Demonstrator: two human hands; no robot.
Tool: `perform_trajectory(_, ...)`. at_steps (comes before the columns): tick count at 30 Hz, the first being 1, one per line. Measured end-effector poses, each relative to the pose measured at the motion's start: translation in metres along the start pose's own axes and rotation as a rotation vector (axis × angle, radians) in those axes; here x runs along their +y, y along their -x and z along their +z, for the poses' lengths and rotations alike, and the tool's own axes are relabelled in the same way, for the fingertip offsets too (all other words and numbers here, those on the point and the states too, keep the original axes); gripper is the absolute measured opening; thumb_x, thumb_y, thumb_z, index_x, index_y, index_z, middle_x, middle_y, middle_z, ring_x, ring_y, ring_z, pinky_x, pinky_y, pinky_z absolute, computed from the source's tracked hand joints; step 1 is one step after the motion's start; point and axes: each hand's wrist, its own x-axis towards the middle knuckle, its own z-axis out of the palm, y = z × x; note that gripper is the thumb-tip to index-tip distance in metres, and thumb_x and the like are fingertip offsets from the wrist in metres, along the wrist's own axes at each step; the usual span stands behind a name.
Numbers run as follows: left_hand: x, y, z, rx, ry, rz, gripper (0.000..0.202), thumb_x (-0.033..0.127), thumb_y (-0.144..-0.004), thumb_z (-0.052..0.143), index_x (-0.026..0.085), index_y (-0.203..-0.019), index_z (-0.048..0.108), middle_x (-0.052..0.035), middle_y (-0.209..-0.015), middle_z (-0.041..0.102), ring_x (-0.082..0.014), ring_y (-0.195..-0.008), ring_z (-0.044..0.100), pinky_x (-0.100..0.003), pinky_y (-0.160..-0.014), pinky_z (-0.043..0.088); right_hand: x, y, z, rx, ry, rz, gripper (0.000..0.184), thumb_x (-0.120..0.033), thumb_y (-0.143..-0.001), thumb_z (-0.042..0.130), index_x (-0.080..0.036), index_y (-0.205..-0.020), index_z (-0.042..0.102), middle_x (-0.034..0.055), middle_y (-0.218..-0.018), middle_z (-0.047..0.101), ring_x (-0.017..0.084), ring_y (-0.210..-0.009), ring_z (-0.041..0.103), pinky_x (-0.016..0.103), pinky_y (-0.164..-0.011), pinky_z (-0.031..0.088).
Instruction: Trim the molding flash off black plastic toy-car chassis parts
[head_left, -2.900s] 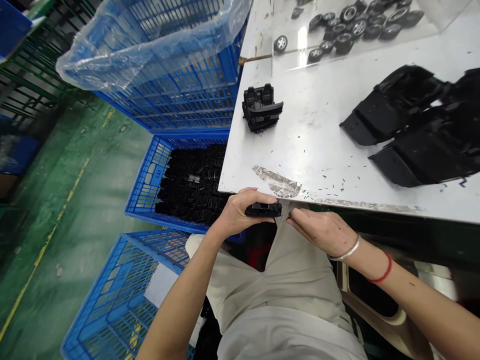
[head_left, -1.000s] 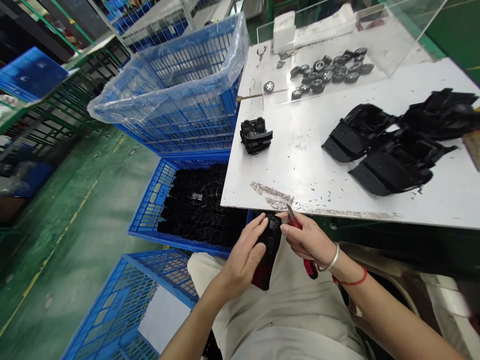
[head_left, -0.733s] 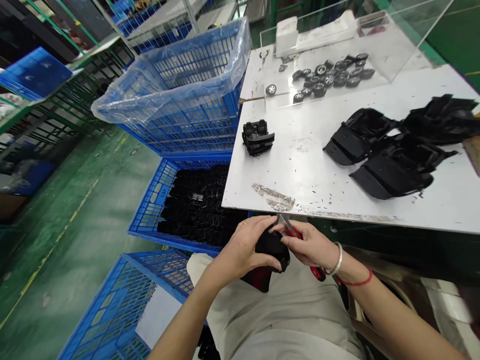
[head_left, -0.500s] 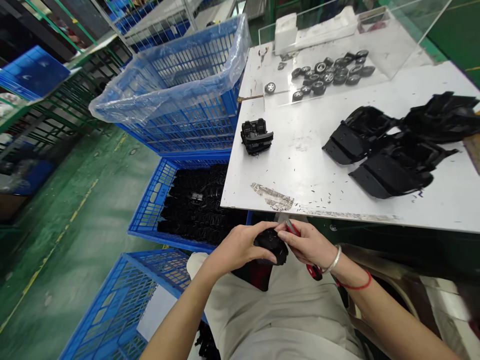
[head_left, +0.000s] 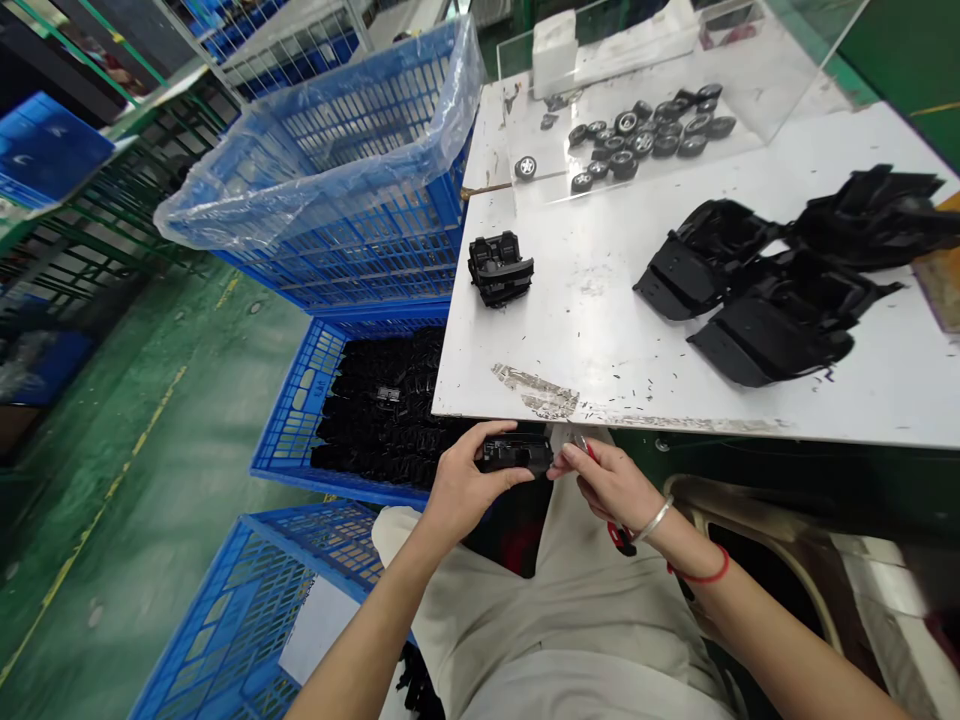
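My left hand (head_left: 466, 487) grips a small black plastic part (head_left: 514, 454) just below the front edge of the white table (head_left: 600, 320). My right hand (head_left: 613, 484) is closed round a red-handled cutter (head_left: 619, 534), whose metal tip touches the right end of the part. Both hands hover over my lap. Another black part of the same kind (head_left: 499, 268) sits alone on the table's left side.
Large black moulded shells (head_left: 780, 280) lie on the table's right. Small toy wheels (head_left: 637, 135) sit under a clear cover at the back. A blue crate of black parts (head_left: 375, 410) stands left of my knees, an empty blue crate (head_left: 247, 610) nearer, a bag-lined crate (head_left: 330, 180) behind.
The left hand has turned the black part from upright to lying flat and lifted it nearer the table edge. The right hand keeps the cutter at the part's end.
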Motion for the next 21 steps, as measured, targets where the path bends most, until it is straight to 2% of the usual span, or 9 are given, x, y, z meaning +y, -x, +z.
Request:
perform_trajectory(2, -0.001, 0.001, 0.0, 0.014, -0.028, -0.048, 0.036, 0.031, -0.067, 0.078, 0.02, -0.097, 0.06, -0.0001, -0.086, 0.067, -0.0173, -0.08, 0.063, -0.028, -0.072, 0.05, 0.003, 0.004, -0.004, -0.009, 0.079, -0.002, 0.047, -0.064, -0.083, 0.046, -0.018, -0.078, 0.055, 0.005, -0.071, 0.067, 0.004, -0.031, 0.03, 0.022, -0.03, 0.022)
perform_trajectory(4, 0.002, 0.001, -0.002, -0.005, -0.047, -0.045, 0.034, 0.032, -0.07, 0.075, 0.02, -0.096, 0.058, -0.0004, -0.087, 0.067, -0.0172, -0.08, 0.063, -0.028, -0.073, 0.049, 0.004, 0.008, -0.007, 0.0, 0.167, -0.038, 0.044, -0.06, -0.087, 0.042, -0.019, -0.079, 0.055, 0.0033, -0.069, 0.066, 0.006, -0.033, 0.033, 0.023, -0.033, 0.026)
perform_trajectory(7, 0.007, -0.002, -0.005, -0.067, 0.01, 0.037, 0.035, 0.028, -0.076, 0.07, 0.021, -0.106, 0.054, -0.0033, -0.103, 0.065, -0.0177, -0.094, 0.062, -0.029, -0.084, 0.048, -0.002, 0.012, -0.01, 0.036, 0.374, -0.186, 0.038, -0.052, -0.092, 0.038, -0.02, -0.076, 0.051, -0.0006, -0.061, 0.059, 0.01, -0.044, 0.044, 0.025, -0.047, 0.037)
perform_trajectory(9, 0.01, -0.007, -0.008, -0.11, 0.052, 0.081, 0.036, 0.026, -0.076, 0.07, 0.021, -0.108, 0.054, -0.0043, -0.107, 0.064, -0.0179, -0.1, 0.061, -0.029, -0.089, 0.046, -0.006, 0.014, -0.011, 0.056, 0.515, -0.306, 0.031, -0.045, -0.093, 0.036, -0.021, -0.078, 0.048, -0.001, -0.062, 0.057, 0.012, -0.052, 0.05, 0.026, -0.054, 0.04)
perform_trajectory(12, 0.011, -0.017, -0.013, -0.146, 0.115, 0.108, 0.051, 0.028, -0.067, 0.079, 0.021, -0.11, 0.055, -0.0047, -0.103, 0.066, -0.0195, -0.1, 0.062, -0.029, -0.091, 0.046, -0.008, 0.015, -0.01, 0.059, 0.683, -0.444, 0.022, -0.036, -0.096, 0.032, -0.022, -0.087, 0.045, 0.0004, -0.071, 0.059, 0.014, -0.058, 0.055, 0.026, -0.056, 0.04)
perform_trajectory(14, 0.008, -0.023, -0.016, -0.15, 0.148, 0.094, 0.056, 0.031, -0.059, 0.084, 0.02, -0.108, 0.058, -0.0049, -0.099, 0.068, -0.0203, -0.096, 0.064, -0.029, -0.088, 0.048, -0.006, 0.014, -0.009, 0.062, 0.813, -0.515, 0.022, -0.033, -0.098, 0.028, -0.021, -0.09, 0.045, 0.0006, -0.071, 0.058, 0.014, -0.057, 0.056, 0.025, -0.054, 0.039)
perform_trajectory(17, 0.004, -0.032, -0.02, -0.147, 0.156, 0.057, 0.048, 0.034, -0.058, 0.085, 0.018, -0.097, 0.062, -0.0053, -0.098, 0.069, -0.0199, -0.092, 0.065, -0.029, -0.084, 0.049, -0.002, 0.011, -0.008, 0.1, 1.058, -0.616, 0.028, -0.032, -0.099, 0.025, -0.02, -0.089, 0.048, -0.0001, -0.065, 0.057, 0.013, -0.05, 0.053, 0.024, -0.045, 0.031)
perform_trajectory(21, -0.003, -0.042, -0.024, -0.204, 0.198, 0.011, 0.044, 0.033, -0.058, 0.085, 0.017, -0.092, 0.062, -0.007, -0.103, 0.07, -0.0218, -0.099, 0.064, -0.032, -0.09, 0.048, -0.001, 0.003, -0.006, 0.261, 1.328, -0.756, 0.037, -0.032, -0.1, 0.023, -0.019, -0.081, 0.052, -0.0009, -0.057, 0.057, 0.011, -0.04, 0.047, 0.026, -0.041, 0.016)
